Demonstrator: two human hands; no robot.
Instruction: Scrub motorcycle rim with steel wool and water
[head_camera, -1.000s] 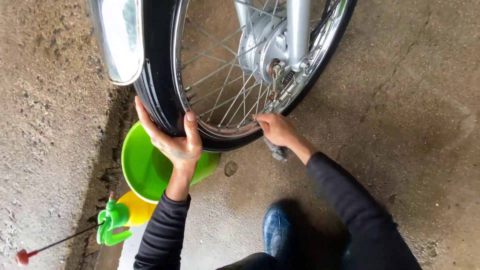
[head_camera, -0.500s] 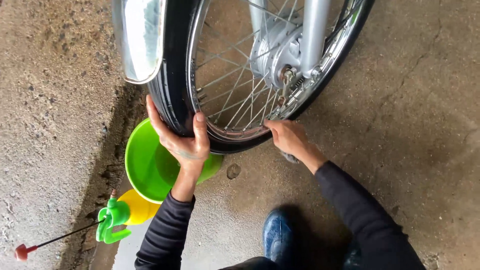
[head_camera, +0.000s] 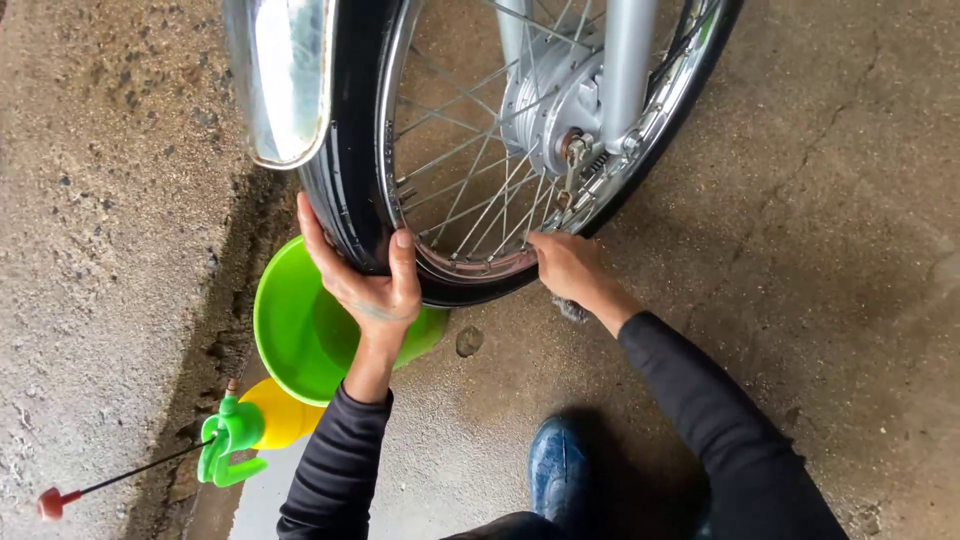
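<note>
At the bottom of the frame, right of centre, your blue shoe (head_camera: 558, 470) stands on the wet concrete floor (head_camera: 850, 250). At lower left a yellow sprayer (head_camera: 262, 420) with a green trigger head and a thin red-tipped wand lies just below a green basin (head_camera: 300, 340).

Your left hand (head_camera: 365, 280), at centre left, is curled around the black tyre (head_camera: 345, 190), thumb on the side facing the spokes and fingers wrapped over the tread; the basin sits right under it. Your right hand (head_camera: 568, 265), at centre, is closed and pressed against the lower rim (head_camera: 480, 268), with a bit of grey rag (head_camera: 572, 310) showing beneath it; how firmly it grips the rag you cannot tell.

Higher up are the spokes (head_camera: 470, 170), the hub (head_camera: 545, 110) and a silver fork leg (head_camera: 628, 60). A chrome mudguard (head_camera: 285, 75) fills the upper left.
</note>
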